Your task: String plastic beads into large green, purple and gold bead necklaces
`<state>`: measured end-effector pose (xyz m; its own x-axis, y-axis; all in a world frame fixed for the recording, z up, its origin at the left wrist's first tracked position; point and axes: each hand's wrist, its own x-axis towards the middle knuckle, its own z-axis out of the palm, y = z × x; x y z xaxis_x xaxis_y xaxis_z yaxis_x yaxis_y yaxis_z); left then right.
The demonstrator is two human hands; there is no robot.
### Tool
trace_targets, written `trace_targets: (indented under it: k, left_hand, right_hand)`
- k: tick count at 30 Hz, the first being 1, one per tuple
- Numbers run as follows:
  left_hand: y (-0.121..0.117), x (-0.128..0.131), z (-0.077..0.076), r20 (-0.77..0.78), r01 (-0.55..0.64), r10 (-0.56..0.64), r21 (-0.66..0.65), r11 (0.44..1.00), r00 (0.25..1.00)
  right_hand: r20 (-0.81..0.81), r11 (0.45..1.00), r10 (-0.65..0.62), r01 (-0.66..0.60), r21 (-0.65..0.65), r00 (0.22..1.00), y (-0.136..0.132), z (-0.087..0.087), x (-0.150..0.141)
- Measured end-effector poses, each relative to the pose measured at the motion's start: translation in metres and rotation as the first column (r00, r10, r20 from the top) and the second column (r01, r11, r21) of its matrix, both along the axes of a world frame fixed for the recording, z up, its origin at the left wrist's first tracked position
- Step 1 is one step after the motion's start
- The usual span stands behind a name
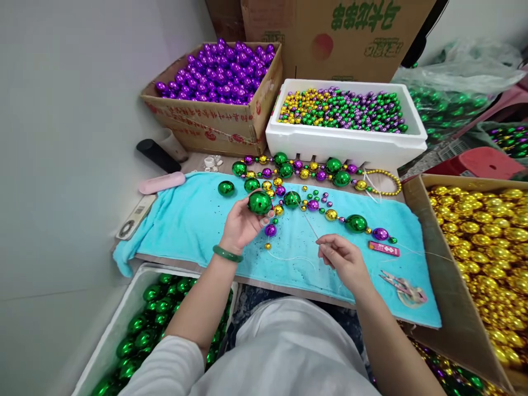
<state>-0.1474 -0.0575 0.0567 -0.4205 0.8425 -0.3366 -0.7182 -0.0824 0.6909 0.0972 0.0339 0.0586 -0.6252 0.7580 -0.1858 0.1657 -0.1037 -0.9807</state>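
Note:
My left hand (241,224), with a green bangle at the wrist, is closed on a large shiny green bead (259,203). My right hand (340,257) pinches a long thin needle (308,220) that slants up and left. Near the left hand, gold, purple and green beads lie together; a purple bead (270,230) sits just below, above a small gold bead (268,246) and white thread. A strung row with a green bead (356,223) stretches right across the blue towel (181,220). Another loose green bead (226,188) rests on the towel's left part.
Purple beads fill a cardboard box (206,124); small mixed beads fill a white foam box (346,140). Green beads (144,335) stand at lower left, gold beads (490,242) at right. A finished-looking bead string (341,178) lies behind. Small scissors (396,283) lie on the towel.

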Motion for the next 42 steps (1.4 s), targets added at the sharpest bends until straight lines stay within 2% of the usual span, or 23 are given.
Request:
trace_targets:
  k: [6, 14, 27, 30, 32, 34, 36, 39, 42]
  left_hand:
    - [0.007, 0.011, 0.008, 0.099, 0.01, -0.019, 0.092, 0.996, 0.995]
    - [0.026, 0.025, 0.011, 0.211, -0.231, 0.209, 0.084, 0.969, 0.955]
    - [0.028, 0.031, 0.012, 0.196, -0.233, 0.211, 0.101, 0.967, 0.958]
    - [0.028, 0.033, 0.007, 0.085, -0.246, 0.237, 0.123, 0.962, 0.968]
    - [0.027, 0.038, 0.002, -0.1, -0.283, 0.301, 0.161, 0.946, 0.948]
    - [0.026, 0.046, -0.003, -0.318, -0.31, 0.369, 0.221, 0.925, 0.873]
    - [0.026, 0.055, -0.006, -0.471, -0.294, 0.391, 0.267, 0.918, 0.791]
    - [0.025, 0.066, -0.009, -0.555, -0.242, 0.363, 0.282, 0.929, 0.748]
    - [0.025, 0.068, -0.009, -0.535, -0.22, 0.342, 0.28, 0.935, 0.773]
  right_hand:
    - [0.064, 0.999, -0.014, 0.011, 0.039, 0.998, 0.0, -0.013, 0.005]
    - [0.072, 0.996, 0.085, -0.086, 0.012, 0.994, -0.008, -0.02, 0.008]
    - [0.148, 0.995, 0.09, -0.096, 0.032, 0.985, -0.008, -0.028, 0.006]
    - [0.16, 0.995, 0.092, -0.098, 0.033, 0.983, -0.008, -0.027, 0.006]
    - [0.166, 0.995, 0.085, -0.092, 0.037, 0.982, -0.007, -0.025, 0.005]
    - [0.176, 0.996, 0.075, -0.083, 0.04, 0.982, -0.007, -0.024, 0.003]
    - [0.184, 0.996, 0.064, -0.073, 0.042, 0.981, -0.007, -0.025, 0.001]
    - [0.17, 0.998, 0.049, -0.056, 0.038, 0.984, -0.008, -0.027, -0.003]
    - [0.152, 0.998, 0.038, -0.045, 0.046, 0.988, -0.007, -0.032, -0.004]
